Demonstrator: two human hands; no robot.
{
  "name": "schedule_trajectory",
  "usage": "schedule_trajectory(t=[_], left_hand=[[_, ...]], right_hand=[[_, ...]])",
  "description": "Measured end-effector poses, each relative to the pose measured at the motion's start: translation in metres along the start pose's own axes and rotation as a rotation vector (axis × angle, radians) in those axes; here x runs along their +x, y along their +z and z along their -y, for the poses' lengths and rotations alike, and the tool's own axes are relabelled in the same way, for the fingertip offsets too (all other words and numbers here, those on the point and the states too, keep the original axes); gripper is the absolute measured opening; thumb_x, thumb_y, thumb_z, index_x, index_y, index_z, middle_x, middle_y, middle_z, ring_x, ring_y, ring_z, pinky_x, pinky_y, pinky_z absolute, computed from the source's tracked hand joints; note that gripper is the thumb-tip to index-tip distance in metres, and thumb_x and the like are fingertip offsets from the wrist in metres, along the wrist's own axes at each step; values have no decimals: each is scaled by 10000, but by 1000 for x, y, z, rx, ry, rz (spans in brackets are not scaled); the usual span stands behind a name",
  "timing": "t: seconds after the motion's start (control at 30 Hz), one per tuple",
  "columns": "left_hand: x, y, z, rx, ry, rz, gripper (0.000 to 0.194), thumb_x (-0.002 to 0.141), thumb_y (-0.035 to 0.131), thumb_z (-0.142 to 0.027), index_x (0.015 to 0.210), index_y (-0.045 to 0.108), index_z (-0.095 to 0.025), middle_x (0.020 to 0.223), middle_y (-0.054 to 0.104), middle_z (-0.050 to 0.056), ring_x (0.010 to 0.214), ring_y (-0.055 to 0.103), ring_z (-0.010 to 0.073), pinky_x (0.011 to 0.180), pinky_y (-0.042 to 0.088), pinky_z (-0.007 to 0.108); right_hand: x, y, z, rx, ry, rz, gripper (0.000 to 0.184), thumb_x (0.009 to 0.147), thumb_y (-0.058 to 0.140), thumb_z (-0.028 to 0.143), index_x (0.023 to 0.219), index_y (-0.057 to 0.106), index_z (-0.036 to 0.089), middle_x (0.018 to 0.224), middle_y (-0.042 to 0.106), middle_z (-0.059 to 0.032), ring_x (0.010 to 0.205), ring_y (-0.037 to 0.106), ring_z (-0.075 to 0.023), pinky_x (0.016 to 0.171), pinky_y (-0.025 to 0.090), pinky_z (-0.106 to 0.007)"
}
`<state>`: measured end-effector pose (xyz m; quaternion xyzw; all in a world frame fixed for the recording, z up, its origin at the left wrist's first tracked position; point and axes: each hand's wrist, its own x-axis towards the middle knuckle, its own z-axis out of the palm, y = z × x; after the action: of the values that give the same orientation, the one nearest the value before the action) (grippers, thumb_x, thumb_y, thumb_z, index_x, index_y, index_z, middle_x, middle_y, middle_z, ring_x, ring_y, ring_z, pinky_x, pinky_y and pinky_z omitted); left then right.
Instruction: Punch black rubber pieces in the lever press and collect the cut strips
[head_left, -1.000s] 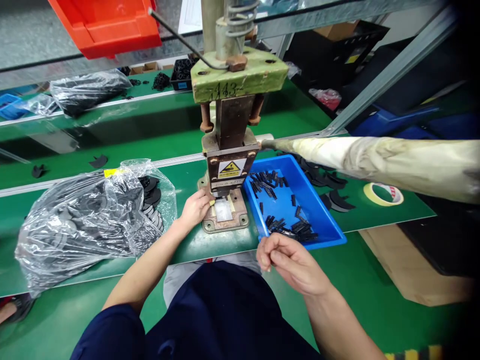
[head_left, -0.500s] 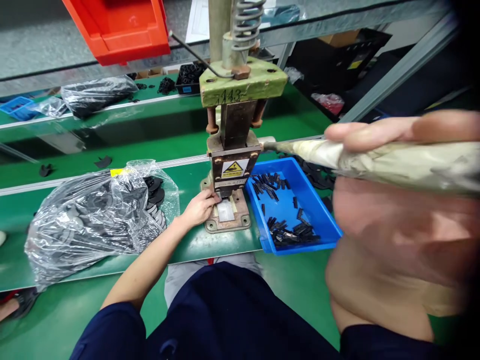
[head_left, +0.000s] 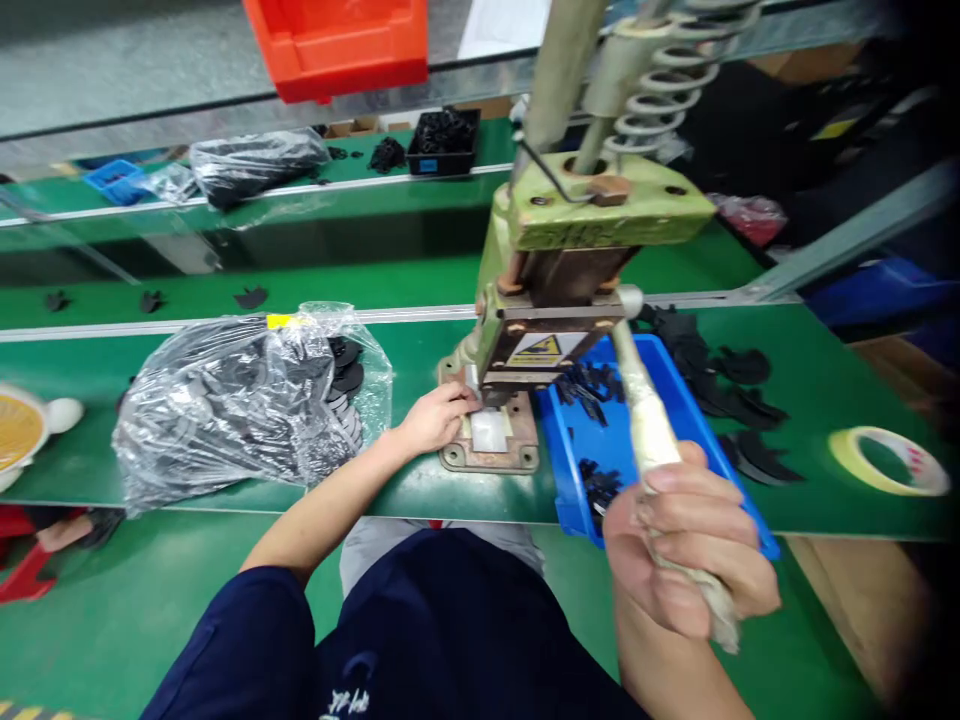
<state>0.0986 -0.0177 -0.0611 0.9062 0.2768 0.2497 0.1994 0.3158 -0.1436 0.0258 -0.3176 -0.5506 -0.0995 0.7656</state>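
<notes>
My right hand (head_left: 694, 540) is wrapped round the tape-covered lever (head_left: 646, 410) of a green hand press (head_left: 551, 345). The lever slants down toward me, over the blue tray (head_left: 679, 400). My left hand (head_left: 441, 416) is at the press base (head_left: 491, 463), its thumb and fingers pinched together beside the lower end of the ram. Whatever those fingertips hold is too small and covered to make out. A pale rectangular plate (head_left: 489, 432) lies on the base just in front of the ram. Small black parts (head_left: 600, 485) lie in the blue tray, partly hidden by my right hand and the lever.
A clear plastic bag (head_left: 225, 410) of black pieces lies left of the press. Loose black pieces (head_left: 757, 455) and a yellow tape roll (head_left: 889, 461) are on the right. An orange bin (head_left: 341, 50) hangs over the bench, and a black box (head_left: 444, 142) stands behind.
My right hand has pulled the lever down from its raised, near-level position. My left hand stays at the press base. The view has shifted, so the press appears farther right.
</notes>
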Motion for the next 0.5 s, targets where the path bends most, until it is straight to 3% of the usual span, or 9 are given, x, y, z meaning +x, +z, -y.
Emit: schedule_trajectory(t=[0.1, 0.3, 0.4, 0.5], left_hand=[[-11, -14, 7, 59, -113, -9, 379, 887, 448, -91, 1168, 690, -172, 1162, 655, 95, 1112, 599, 203, 994, 496, 329], [-50, -82, 44, 545, -729, 5, 258, 890, 506, -152, 1028, 721, -118, 1079, 651, 151, 1039, 599, 278, 945, 497, 393], [-55, -107, 59, 681, -806, -9, 268, 914, 498, -196, 1070, 707, -134, 1111, 636, 144, 1073, 578, 278, 975, 473, 380], [-46, -114, 70, 744, -840, 32, 280, 917, 512, -239, 1098, 688, -118, 1122, 631, 165, 1092, 570, 297, 955, 472, 384]], right_hand=[[2, 1, -4, 21, -24, 8, 389, 752, 591, 387, 533, 316, 221, 512, 435, 42, 535, 484, -154, 629, 425, -415], [3, 2, -6, 28, -23, -4, 415, 759, 603, 392, 544, 290, 224, 494, 375, 45, 500, 447, -152, 595, 410, -416], [1, 2, -5, 17, -3, -4, 408, 748, 593, 399, 549, 285, 221, 502, 375, 44, 501, 430, -155, 597, 420, -427], [0, 2, -6, 17, 12, -11, 381, 723, 598, 378, 541, 301, 226, 502, 378, 44, 495, 427, -158, 608, 428, -442]])
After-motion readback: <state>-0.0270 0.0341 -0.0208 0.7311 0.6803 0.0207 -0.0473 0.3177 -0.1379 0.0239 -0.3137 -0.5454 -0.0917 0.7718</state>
